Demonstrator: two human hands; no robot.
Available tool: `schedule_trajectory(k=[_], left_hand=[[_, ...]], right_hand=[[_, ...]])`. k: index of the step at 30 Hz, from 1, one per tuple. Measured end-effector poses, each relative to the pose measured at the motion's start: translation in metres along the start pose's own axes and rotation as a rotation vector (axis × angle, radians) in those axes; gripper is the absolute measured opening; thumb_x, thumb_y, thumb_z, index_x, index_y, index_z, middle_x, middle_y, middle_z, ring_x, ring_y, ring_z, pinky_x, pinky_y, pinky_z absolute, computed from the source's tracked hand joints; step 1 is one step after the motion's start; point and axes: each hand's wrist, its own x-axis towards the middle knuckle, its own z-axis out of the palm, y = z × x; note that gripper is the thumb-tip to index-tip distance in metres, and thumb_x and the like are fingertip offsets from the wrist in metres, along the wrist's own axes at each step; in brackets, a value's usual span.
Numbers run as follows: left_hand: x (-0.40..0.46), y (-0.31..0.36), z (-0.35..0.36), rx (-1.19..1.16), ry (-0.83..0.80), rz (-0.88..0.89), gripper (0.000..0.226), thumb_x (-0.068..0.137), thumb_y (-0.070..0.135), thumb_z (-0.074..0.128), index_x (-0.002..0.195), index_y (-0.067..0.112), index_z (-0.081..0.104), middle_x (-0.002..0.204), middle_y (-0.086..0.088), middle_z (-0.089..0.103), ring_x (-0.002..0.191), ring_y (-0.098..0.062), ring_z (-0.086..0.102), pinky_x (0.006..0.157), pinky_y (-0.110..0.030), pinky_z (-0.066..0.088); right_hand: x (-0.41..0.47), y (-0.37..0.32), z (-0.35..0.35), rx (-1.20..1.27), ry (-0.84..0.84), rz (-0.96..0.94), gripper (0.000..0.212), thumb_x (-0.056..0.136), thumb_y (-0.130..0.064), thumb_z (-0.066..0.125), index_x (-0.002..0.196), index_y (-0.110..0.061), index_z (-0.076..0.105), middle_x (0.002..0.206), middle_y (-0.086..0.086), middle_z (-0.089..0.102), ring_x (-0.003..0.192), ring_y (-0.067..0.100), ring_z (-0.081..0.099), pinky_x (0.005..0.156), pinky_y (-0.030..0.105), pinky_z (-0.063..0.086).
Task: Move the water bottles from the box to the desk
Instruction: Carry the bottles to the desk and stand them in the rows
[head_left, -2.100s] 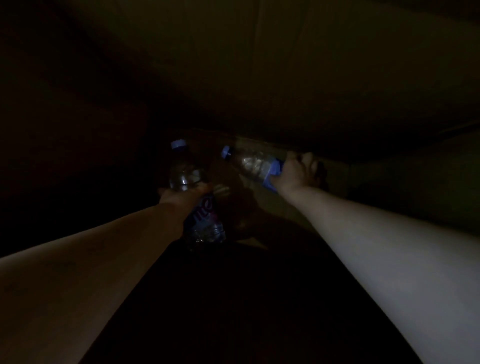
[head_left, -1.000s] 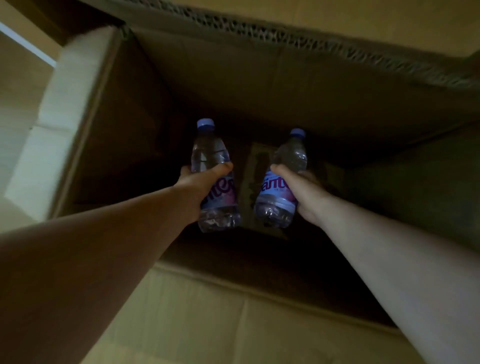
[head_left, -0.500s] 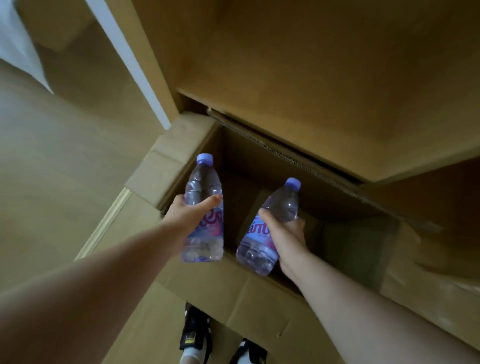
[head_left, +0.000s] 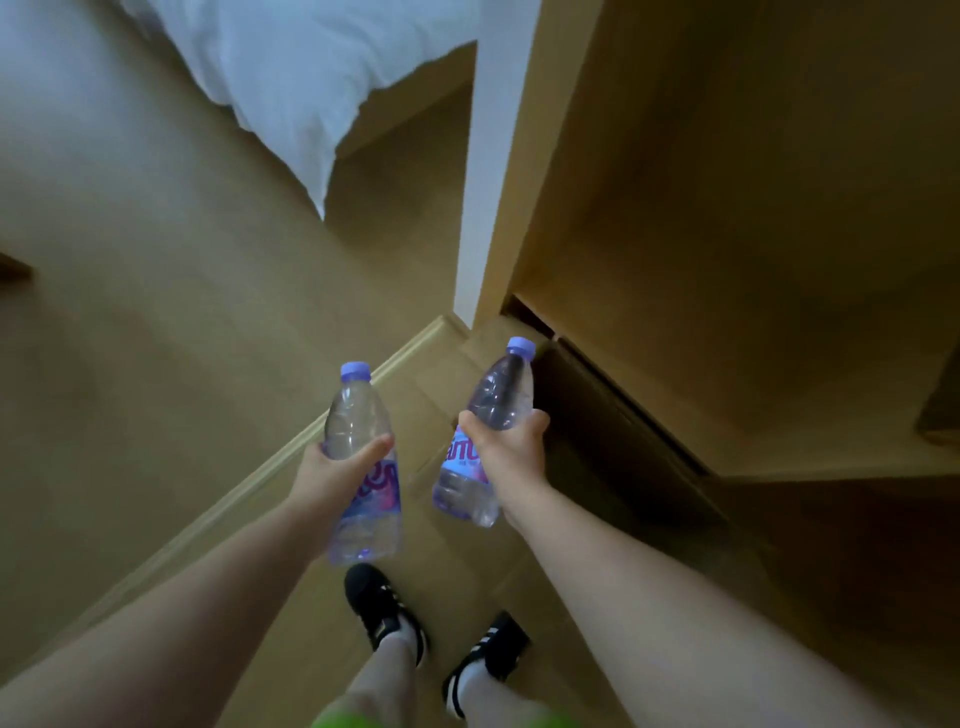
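Bottles, two, both clear plastic with purple caps and purple-and-pink labels, both held up in the air above the floor, clear of the box. Left bottle (head_left: 363, 467) gripped around its middle by the left hand (head_left: 332, 470), thumb across the near face just above the label, fingers wrapped around the far side and out of sight; standing nearly upright, cap pointing away. Right bottle (head_left: 485, 434) gripped around its middle by the right hand (head_left: 511, 449), fingers (head_left: 537, 418) curled over the shoulder on the right and thumb on the left; tilted, cap leaning to the far right, base toward the near left. Side by side and near each other, not touching. Cardboard box (head_left: 613, 431) on the floor to the right of the bottles, its dark opening just beyond the right hand, a flap (head_left: 363, 613) spread flat beneath both hands. Box tucked under a wooden desk (head_left: 727, 208) filling the far right of the view; desk top not in view. Two black shoes with white stripes (head_left: 387, 610) on the flap, directly below the bottles, bare shins above them. Tan floor (head_left: 156, 312) spreading to the left. White bedding (head_left: 291, 78) hanging down at the far left, beside a white upright edge (head_left: 478, 182) of the desk.
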Motion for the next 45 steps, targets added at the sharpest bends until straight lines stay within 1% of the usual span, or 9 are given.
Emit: schedule_trajectory(k=[4,8,15,19,24,28,35,40,45], left_hand=[[-0.026,0.007,-0.060,0.014,0.060,0.022,0.043,0.079,0.026,0.076,0.112,0.006,0.058,0.087,-0.009,0.069,0.066,-0.017,0.066,0.049,-0.023,0.049],[-0.041,0.021,-0.122,0.013,0.125,0.041,0.058,0.074,0.035,0.079,0.116,0.006,0.051,0.102,-0.014,0.066,0.079,-0.022,0.066,0.057,-0.029,0.050],[-0.067,0.041,-0.217,-0.068,0.343,0.124,0.055,0.071,0.040,0.080,0.108,0.016,0.049,0.106,-0.008,0.063,0.098,-0.026,0.063,0.093,-0.043,0.050],[-0.073,0.050,-0.255,-0.211,0.478,0.123,0.059,0.072,0.040,0.080,0.114,0.012,0.049,0.112,-0.011,0.063,0.102,-0.027,0.063,0.094,-0.043,0.050],[-0.070,0.063,-0.291,-0.271,0.537,0.086,0.067,0.072,0.042,0.079,0.120,0.009,0.046,0.118,-0.012,0.061,0.105,-0.028,0.061,0.095,-0.044,0.049],[-0.050,0.085,-0.319,-0.281,0.558,0.075,0.073,0.071,0.043,0.079,0.123,0.008,0.042,0.121,-0.012,0.059,0.108,-0.028,0.060,0.096,-0.043,0.049],[0.018,0.165,-0.382,-0.331,0.597,0.039,0.070,0.072,0.043,0.079,0.121,0.012,0.039,0.115,-0.010,0.058,0.101,-0.029,0.061,0.092,-0.045,0.051],[0.078,0.255,-0.419,-0.396,0.622,0.055,0.069,0.072,0.040,0.079,0.120,0.013,0.038,0.116,-0.011,0.059,0.103,-0.031,0.061,0.094,-0.046,0.050],[0.130,0.340,-0.456,-0.377,0.616,0.124,0.064,0.071,0.040,0.079,0.112,0.018,0.036,0.109,-0.005,0.057,0.102,-0.027,0.061,0.094,-0.045,0.050]], right_hand=[[-0.045,-0.034,0.036,-0.079,-0.079,-0.080,0.063,0.076,-0.035,0.077,0.115,-0.018,0.031,0.113,0.007,0.059,0.099,0.026,0.063,0.092,0.044,0.053],[-0.083,-0.066,0.078,-0.210,-0.152,-0.173,0.063,0.076,-0.035,0.077,0.109,-0.021,0.025,0.116,0.008,0.056,0.100,0.028,0.061,0.091,0.046,0.052],[-0.136,-0.099,0.156,-0.402,-0.208,-0.297,0.065,0.078,-0.039,0.076,0.112,-0.013,0.026,0.123,0.016,0.056,0.106,0.034,0.059,0.083,0.034,0.045],[-0.158,-0.115,0.199,-0.415,-0.274,-0.355,0.071,0.075,-0.037,0.079,0.119,-0.007,0.032,0.121,0.016,0.058,0.097,0.031,0.059,0.078,0.032,0.043],[-0.171,-0.147,0.250,-0.423,-0.393,-0.398,0.072,0.076,-0.032,0.079,0.120,-0.006,0.028,0.119,0.019,0.056,0.104,0.035,0.061,0.091,0.045,0.050],[-0.168,-0.181,0.292,-0.434,-0.450,-0.447,0.073,0.077,-0.029,0.078,0.123,-0.007,0.027,0.113,0.015,0.055,0.102,0.035,0.061,0.092,0.051,0.050],[-0.131,-0.271,0.378,-0.497,-0.520,-0.477,0.065,0.079,-0.031,0.076,0.119,-0.014,0.027,0.109,0.011,0.058,0.094,0.030,0.064,0.086,0.051,0.054],[-0.100,-0.353,0.438,-0.541,-0.557,-0.506,0.070,0.080,-0.030,0.077,0.127,-0.013,0.028,0.110,0.010,0.057,0.091,0.025,0.063,0.078,0.041,0.056],[-0.071,-0.440,0.504,-0.539,-0.568,-0.609,0.070,0.078,-0.030,0.079,0.126,-0.013,0.030,0.112,0.010,0.055,0.096,0.027,0.063,0.084,0.046,0.056]])
